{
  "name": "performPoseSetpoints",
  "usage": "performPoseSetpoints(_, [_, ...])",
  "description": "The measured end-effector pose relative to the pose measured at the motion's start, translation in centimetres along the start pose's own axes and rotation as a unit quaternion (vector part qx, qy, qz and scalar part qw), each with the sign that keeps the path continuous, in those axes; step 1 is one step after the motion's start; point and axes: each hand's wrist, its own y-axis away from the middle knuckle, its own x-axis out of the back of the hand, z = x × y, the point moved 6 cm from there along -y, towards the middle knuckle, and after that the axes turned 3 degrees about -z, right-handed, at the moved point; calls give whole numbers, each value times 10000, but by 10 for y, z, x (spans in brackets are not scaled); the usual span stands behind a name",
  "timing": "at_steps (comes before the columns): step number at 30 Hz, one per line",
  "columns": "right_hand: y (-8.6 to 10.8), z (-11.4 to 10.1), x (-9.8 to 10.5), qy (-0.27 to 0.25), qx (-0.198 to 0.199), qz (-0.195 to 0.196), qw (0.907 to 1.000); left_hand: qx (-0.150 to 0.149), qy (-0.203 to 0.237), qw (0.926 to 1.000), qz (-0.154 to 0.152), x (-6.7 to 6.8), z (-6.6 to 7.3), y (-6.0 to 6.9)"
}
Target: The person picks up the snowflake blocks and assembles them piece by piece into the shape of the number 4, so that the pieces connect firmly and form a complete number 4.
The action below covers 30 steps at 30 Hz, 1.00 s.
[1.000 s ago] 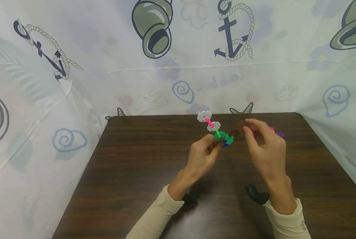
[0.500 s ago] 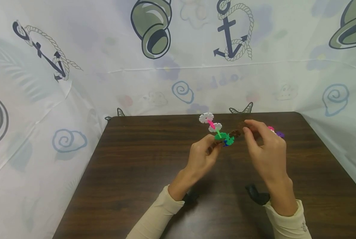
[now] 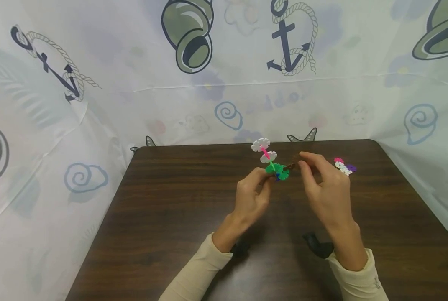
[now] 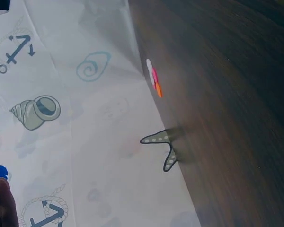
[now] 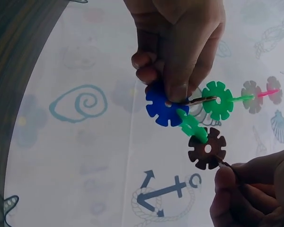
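Observation:
A chain of interlocking notched discs (image 3: 280, 170), white, pink, green, blue and brown, hangs in the air between my hands. My left hand (image 3: 251, 196) pinches it near the blue disc (image 5: 166, 105). The white discs (image 3: 260, 145) stick up at the chain's far left end. My right hand (image 3: 327, 190) pinches a brown disc, seen nearly edge-on (image 5: 226, 164), between thumb and fingers. That disc meets the rim of the chain's brown disc (image 5: 208, 148); whether their slots are joined is unclear. In the left wrist view only some fingers (image 4: 5, 201) and a bit of blue disc show.
Beyond my right hand, a small cluster of white, pink and purple discs (image 3: 343, 168) lies on the dark wooden table (image 3: 163, 209). Against the table's far edge hangs a white cloth (image 3: 171, 113) printed with anchors and shells. Dark wrist devices (image 3: 318, 246) sit at my cuffs.
My right hand has moved left, bringing its brown disc closer to the chain. The left hand and chain have shifted slightly left and up, and more of the disc cluster shows behind.

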Motion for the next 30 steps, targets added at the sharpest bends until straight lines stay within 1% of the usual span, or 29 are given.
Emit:
performPoseSetpoints(2, [0,-1,-1,2,-7,8,10000,-15,24,10000,31,1,0,-1])
performPoseSetpoints(4, [0,-1,-2,16,-20,24,10000,113,115,9999,-31,1,-2,-1])
performPoseSetpoints(7, [0,-2,-3,7,-30,78,10000,553,338,9976,-232,-1,-8,0])
performPoseSetpoints(9, [0,-2,-3,8,-31,91,10000,949,590,9928,-423,-3,-11,0])
performPoseSetpoints(10, [0,-3,-3,10,-35,95,9999,1176,756,9889,-510,-4,-13,1])
performPoseSetpoints(12, [0,-3,-3,-21,-23,143,9999,1656,1104,9779,-647,-5,-15,2])
performPoseSetpoints(15, [1,-4,-4,-35,28,182,9998,2281,1750,9551,-720,-7,-18,5])
performPoseSetpoints(16, [1,-5,-5,-36,56,184,9998,2440,1940,9475,-710,-7,-19,6])
performPoseSetpoints(17, [1,-5,-5,-59,98,223,9997,2547,2091,9415,-707,-7,-19,6])
performPoseSetpoints(19, [1,-7,-6,-68,161,226,9996,2644,2342,9328,-711,-7,-20,7])
performPoseSetpoints(23, [2,-8,-8,-139,238,299,9992,2741,2486,9260,-745,-7,-21,6])
performPoseSetpoints(25, [3,-8,-9,-134,227,233,9994,2839,2593,9196,-807,-7,-21,6])
performPoseSetpoints(27, [3,-7,-11,-123,221,124,9996,2958,2721,9111,-913,-9,-21,8])
performPoseSetpoints(28, [4,-6,-12,-136,214,45,9997,3030,2766,9068,-971,-9,-21,9])
performPoseSetpoints(30, [4,-6,-14,-180,196,-153,9995,3131,2841,9010,-978,-10,-22,10])
